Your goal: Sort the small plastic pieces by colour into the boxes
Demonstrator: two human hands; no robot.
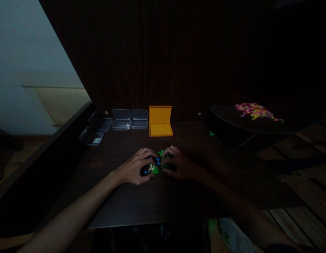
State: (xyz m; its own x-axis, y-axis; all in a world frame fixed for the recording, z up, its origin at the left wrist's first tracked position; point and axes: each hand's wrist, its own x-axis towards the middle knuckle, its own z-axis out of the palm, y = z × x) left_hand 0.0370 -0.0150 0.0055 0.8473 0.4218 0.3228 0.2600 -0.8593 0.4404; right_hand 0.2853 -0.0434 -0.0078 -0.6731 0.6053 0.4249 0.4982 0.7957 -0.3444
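On the dark tabletop, small green pieces [155,170], blue pieces [157,161] and cream pieces [151,167] lie in a loose pile between my hands. My left hand [138,167] curves around the pile's left side, fingers and thumb apart, fingertips down at the table. Facing it from the right, my right hand [180,163] has its fingers bent and spread over more green pieces, in shadow. Neither hand shows a piece gripped in its fingers. Beyond the hands stands a yellow box [161,134] with its lid raised.
Left of the yellow box are several clear plastic cases [121,125] with lids up; a small white piece [96,140] lies in the nearest. A heap of pink, yellow and purple pieces [255,110] sits on a dark side shelf [226,117]. A dark panel [142,52] rises behind.
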